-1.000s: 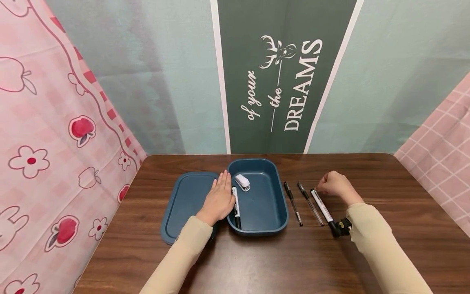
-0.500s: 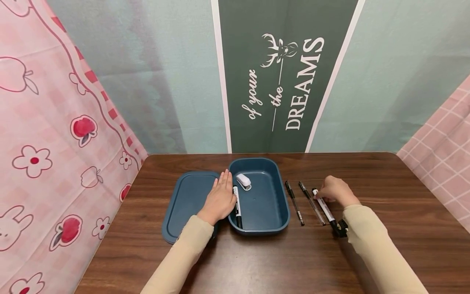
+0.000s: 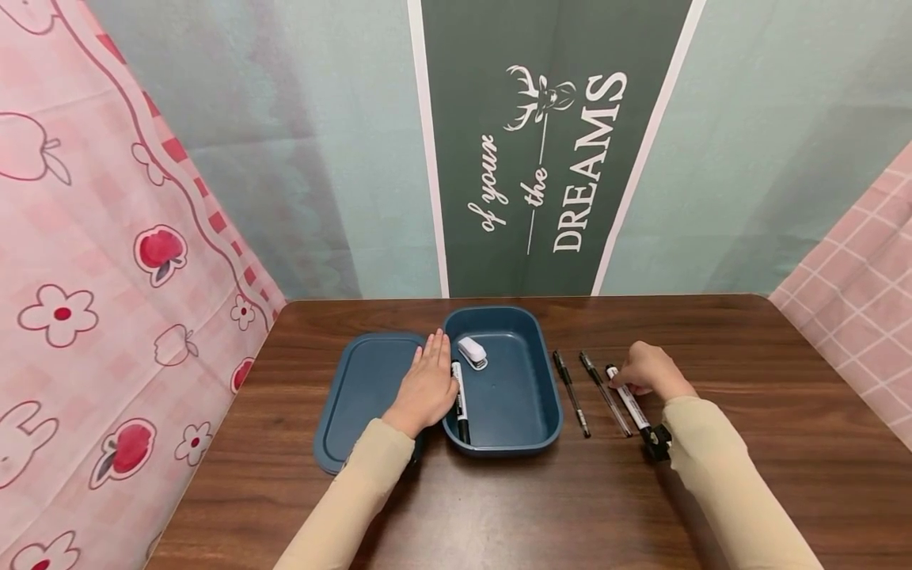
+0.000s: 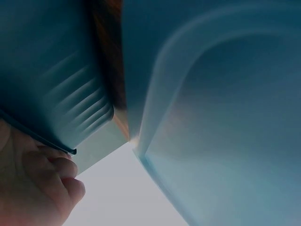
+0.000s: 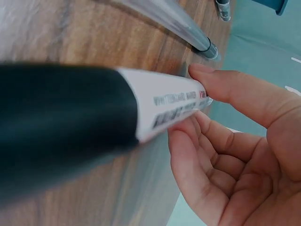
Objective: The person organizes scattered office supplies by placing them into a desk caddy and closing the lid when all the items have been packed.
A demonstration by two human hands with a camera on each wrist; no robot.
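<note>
My left hand (image 3: 425, 388) lies with straight fingers along the left rim of a blue plastic box (image 3: 509, 408); in the left wrist view its fingers (image 4: 56, 174) touch the rim. Inside the box are a small white stapler (image 3: 473, 352) and a black-and-white marker (image 3: 461, 404). To the right, my right hand (image 3: 650, 370) pinches the upper end of another white marker with a black cap (image 3: 632, 410). In the right wrist view, thumb and fingers (image 5: 188, 162) sit on either side of its white barrel (image 5: 164, 101).
Two clear pens with black caps, one nearer the box (image 3: 572, 396) and one nearer the marker (image 3: 606, 394), lie on the brown wooden table (image 3: 513, 514). Left of the box rests its blue lid (image 3: 363, 396), partly under the left forearm. A printed curtain (image 3: 342, 198) hangs behind the table.
My right hand has come a little closer and taken the marker's upper end between thumb and fingers. The left hand has stayed at the box rim.
</note>
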